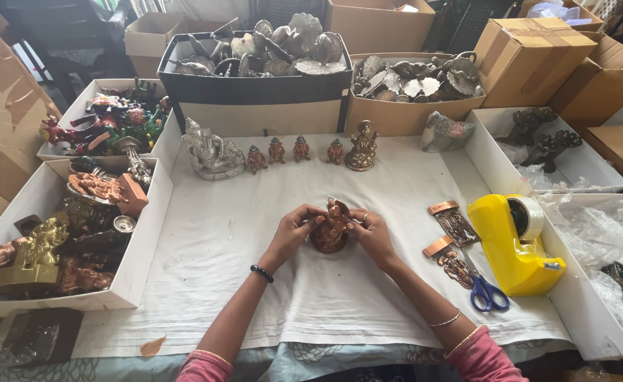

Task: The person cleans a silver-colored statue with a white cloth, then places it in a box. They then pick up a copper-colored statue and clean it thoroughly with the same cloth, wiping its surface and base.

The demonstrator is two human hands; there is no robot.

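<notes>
White cloth [226, 283] covers the table. Yellow tape dispenser [513, 247] sits at its right edge; blue-handled scissors [487, 291] just left of the dispenser's near end, two copper plaques [451, 240] left of it. Far from the dispenser, along the cloth's back edge: silver elephant-headed idol [211, 152], four small painted figurines [290, 151], a brass seated idol [362, 147]. White box of copper and brass statues [64, 240] at the cloth's left edge.

Figurine [330, 228] sits mid-cloth [212, 283] between both hands; tape dispenser [515, 244] and scissors [482, 286] right; small statuettes [277, 151] in a row behind.
</notes>
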